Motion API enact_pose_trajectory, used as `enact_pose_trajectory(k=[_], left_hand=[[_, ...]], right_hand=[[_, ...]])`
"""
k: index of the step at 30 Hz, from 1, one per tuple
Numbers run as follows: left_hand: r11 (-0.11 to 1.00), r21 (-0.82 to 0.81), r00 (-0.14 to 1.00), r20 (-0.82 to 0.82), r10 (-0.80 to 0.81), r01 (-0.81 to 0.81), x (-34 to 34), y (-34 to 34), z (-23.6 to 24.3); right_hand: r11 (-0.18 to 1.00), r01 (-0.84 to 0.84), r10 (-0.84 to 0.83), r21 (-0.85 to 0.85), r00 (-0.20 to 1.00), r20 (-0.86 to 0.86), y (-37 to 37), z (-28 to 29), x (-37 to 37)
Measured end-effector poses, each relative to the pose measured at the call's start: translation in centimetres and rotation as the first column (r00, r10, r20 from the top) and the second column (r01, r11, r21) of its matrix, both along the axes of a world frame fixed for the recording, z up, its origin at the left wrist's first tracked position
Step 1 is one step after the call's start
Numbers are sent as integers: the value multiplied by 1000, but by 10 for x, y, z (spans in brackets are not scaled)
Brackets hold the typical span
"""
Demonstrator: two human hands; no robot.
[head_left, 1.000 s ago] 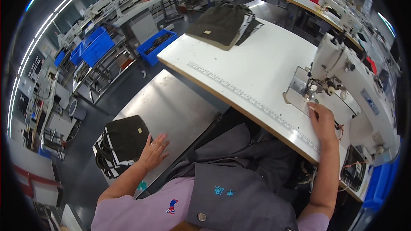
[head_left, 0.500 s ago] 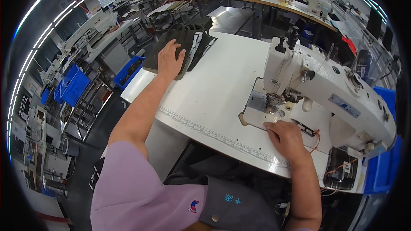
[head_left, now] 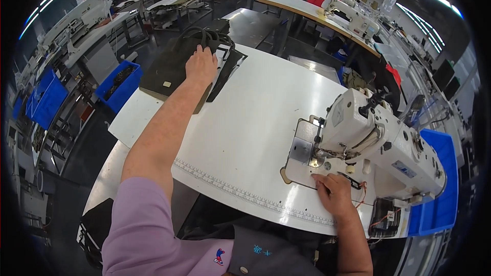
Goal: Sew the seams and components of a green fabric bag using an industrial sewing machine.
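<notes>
- your left hand lies on the dark bag at the tabletop's far left; its fingers are slightly bent, their grip impossible to tell.
- your right hand is near the sewing machine, fingers curled and narrow; you cannot tell whether they hold anything.
- markings: small pale label on the bag, too small to read; lettered nameplate on the machine; cyan embroidered characters on your apron; printed ruler scale near the front edge.
</notes>
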State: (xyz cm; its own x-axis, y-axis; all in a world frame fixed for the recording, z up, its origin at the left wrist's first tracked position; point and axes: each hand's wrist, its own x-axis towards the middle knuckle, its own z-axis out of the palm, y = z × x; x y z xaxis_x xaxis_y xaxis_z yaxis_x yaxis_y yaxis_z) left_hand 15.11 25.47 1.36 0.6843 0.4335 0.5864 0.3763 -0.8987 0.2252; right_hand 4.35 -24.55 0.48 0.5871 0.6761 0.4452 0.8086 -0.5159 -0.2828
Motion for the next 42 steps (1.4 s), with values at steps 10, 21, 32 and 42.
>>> enact_pose_trajectory(k=[10, 21, 32, 42], left_hand=[[928, -340, 981, 171, -96, 151, -29, 55, 38], [968, -144, 973, 133, -187, 206, -45, 50, 59], [968, -86, 792, 594, -139, 235, -99, 121, 134], [863, 152, 852, 149, -502, 482, -161, -68, 201]], right_hand=[[918, -149, 218, -367, 964, 152, 58, 33, -7], [953, -297, 303, -64, 926, 225, 350, 8, 48], [960, -141, 141, -241, 990, -19, 387, -13, 62], [878, -361, 296, -315, 926, -235, 335, -13, 50]])
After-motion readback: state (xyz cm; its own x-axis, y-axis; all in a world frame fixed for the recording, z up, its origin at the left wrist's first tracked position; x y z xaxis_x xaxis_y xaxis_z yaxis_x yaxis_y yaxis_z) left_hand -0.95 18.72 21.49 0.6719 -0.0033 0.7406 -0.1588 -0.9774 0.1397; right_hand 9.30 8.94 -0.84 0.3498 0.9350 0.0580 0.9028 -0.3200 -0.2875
